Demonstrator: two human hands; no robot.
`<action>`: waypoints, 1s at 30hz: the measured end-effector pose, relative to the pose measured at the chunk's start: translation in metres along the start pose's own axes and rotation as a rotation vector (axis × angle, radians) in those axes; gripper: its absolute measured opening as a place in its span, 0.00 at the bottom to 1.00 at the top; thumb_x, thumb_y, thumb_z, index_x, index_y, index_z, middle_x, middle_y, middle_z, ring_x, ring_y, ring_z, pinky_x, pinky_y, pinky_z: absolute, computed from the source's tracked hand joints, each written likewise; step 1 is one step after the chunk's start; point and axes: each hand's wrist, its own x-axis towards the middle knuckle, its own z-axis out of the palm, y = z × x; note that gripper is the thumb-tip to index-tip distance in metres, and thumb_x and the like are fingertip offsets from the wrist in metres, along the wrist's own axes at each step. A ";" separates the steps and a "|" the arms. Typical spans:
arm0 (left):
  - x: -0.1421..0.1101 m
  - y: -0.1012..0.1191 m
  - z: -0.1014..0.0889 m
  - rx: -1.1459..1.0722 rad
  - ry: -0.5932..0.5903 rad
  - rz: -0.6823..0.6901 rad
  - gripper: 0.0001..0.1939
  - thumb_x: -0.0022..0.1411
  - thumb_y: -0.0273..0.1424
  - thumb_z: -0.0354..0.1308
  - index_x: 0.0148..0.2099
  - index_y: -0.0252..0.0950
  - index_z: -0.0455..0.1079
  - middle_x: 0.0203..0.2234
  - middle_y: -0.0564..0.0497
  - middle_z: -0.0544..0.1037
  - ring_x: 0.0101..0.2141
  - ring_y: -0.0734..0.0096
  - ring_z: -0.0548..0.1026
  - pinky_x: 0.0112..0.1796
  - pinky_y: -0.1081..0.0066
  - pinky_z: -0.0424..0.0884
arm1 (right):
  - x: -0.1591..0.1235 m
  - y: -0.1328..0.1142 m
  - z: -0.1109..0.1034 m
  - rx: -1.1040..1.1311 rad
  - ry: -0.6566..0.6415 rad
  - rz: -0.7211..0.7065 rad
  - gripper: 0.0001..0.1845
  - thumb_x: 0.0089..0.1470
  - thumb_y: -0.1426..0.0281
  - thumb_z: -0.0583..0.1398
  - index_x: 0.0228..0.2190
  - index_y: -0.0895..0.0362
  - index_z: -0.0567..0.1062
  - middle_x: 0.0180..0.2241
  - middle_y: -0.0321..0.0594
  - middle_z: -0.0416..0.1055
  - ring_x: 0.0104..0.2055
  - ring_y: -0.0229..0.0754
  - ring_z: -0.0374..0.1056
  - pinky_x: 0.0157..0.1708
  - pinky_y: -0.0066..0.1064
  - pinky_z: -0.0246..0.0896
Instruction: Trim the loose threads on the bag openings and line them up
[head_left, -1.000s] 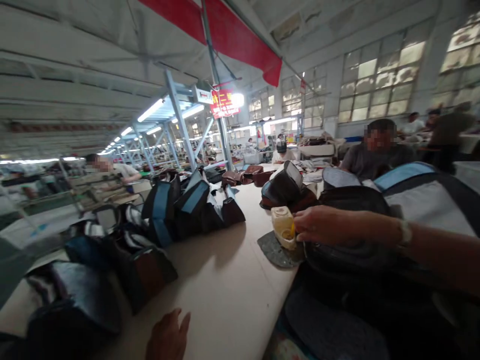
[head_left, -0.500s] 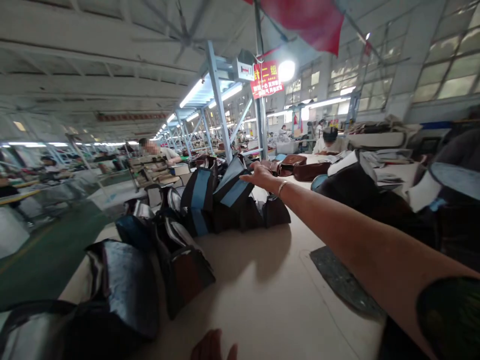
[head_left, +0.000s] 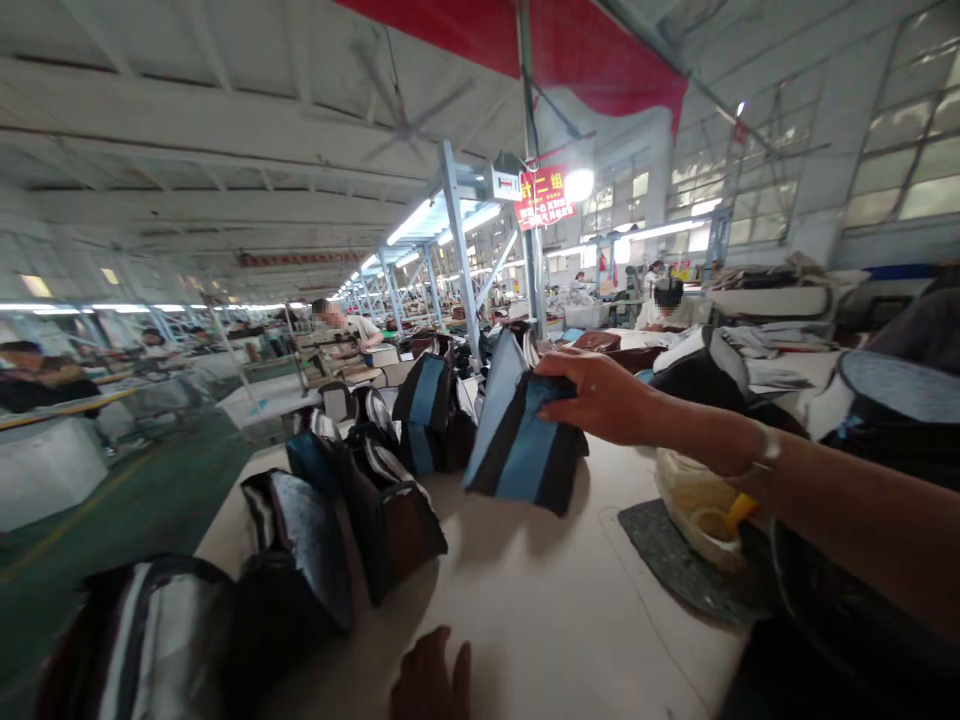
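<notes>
My right hand (head_left: 600, 398) is closed on the top edge of a black and blue bag (head_left: 521, 445) and holds it tilted just above the long beige table (head_left: 540, 610). My right arm reaches in from the right edge, with a bracelet at the wrist. My left hand (head_left: 431, 680) rests low at the bottom edge on the table; only its fingertips show, lying close together. A row of similar black, blue and brown bags (head_left: 375, 480) stands along the left side of the table.
A yellowish plastic container (head_left: 701, 505) sits on a dark grey mat (head_left: 675, 565) at the right. Dark bags (head_left: 847, 400) are piled to the right. People work at tables further back and on the left. A green aisle (head_left: 112, 520) runs along the left.
My right hand left the container, reached far out to the bag row, took hold of a black and blue bag and has drawn it back toward me. The view has swung left.
</notes>
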 end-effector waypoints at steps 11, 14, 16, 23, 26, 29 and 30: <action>-0.097 0.110 -0.095 -0.523 -0.002 0.387 0.43 0.62 0.67 0.32 0.48 0.40 0.75 0.47 0.40 0.78 0.53 0.51 0.74 0.54 0.61 0.72 | -0.230 -0.098 0.028 0.532 -0.588 0.098 0.07 0.47 0.66 0.65 0.28 0.55 0.73 0.36 0.40 0.64 0.35 0.41 0.64 0.33 0.31 0.59; -0.111 0.149 -0.138 -0.654 -0.180 0.651 0.35 0.67 0.61 0.38 0.49 0.43 0.76 0.44 0.43 0.79 0.48 0.58 0.77 0.52 0.64 0.72 | -0.251 -0.107 0.036 0.553 -0.500 0.080 0.09 0.46 0.61 0.66 0.28 0.52 0.74 0.34 0.41 0.64 0.34 0.45 0.64 0.33 0.34 0.61; -0.107 0.169 -0.166 -0.767 -0.361 0.863 0.34 0.67 0.60 0.43 0.55 0.41 0.73 0.49 0.39 0.77 0.54 0.54 0.73 0.57 0.60 0.67 | -0.263 -0.112 0.026 0.576 -0.510 0.052 0.08 0.51 0.58 0.63 0.30 0.49 0.76 0.35 0.43 0.64 0.36 0.47 0.65 0.34 0.36 0.63; -0.096 0.200 -0.182 -0.769 -0.682 0.957 0.35 0.54 0.63 0.60 0.45 0.36 0.79 0.39 0.42 0.77 0.42 0.61 0.76 0.42 0.69 0.71 | -0.291 -0.111 -0.021 0.524 -0.526 0.144 0.10 0.56 0.58 0.61 0.33 0.51 0.74 0.37 0.45 0.66 0.40 0.48 0.67 0.39 0.38 0.63; -0.098 0.213 -0.172 -0.770 -0.610 0.870 0.37 0.46 0.65 0.62 0.35 0.33 0.79 0.31 0.46 0.74 0.34 0.66 0.74 0.34 0.71 0.67 | -0.299 -0.106 -0.023 0.495 -0.450 0.210 0.08 0.57 0.60 0.62 0.33 0.51 0.73 0.40 0.46 0.66 0.44 0.50 0.66 0.42 0.40 0.65; -0.099 0.229 -0.176 -0.731 -0.588 0.776 0.37 0.45 0.66 0.61 0.30 0.33 0.77 0.27 0.49 0.72 0.31 0.68 0.71 0.30 0.72 0.63 | -0.311 -0.096 -0.023 0.448 -0.282 0.175 0.09 0.57 0.61 0.61 0.39 0.47 0.75 0.46 0.49 0.67 0.50 0.55 0.65 0.48 0.45 0.65; -0.099 0.234 -0.181 -0.715 -0.605 0.764 0.37 0.45 0.67 0.60 0.28 0.33 0.76 0.27 0.50 0.71 0.30 0.69 0.70 0.29 0.72 0.61 | -0.315 -0.092 -0.024 0.428 -0.251 0.142 0.12 0.57 0.61 0.60 0.44 0.45 0.74 0.48 0.49 0.66 0.52 0.57 0.65 0.49 0.46 0.65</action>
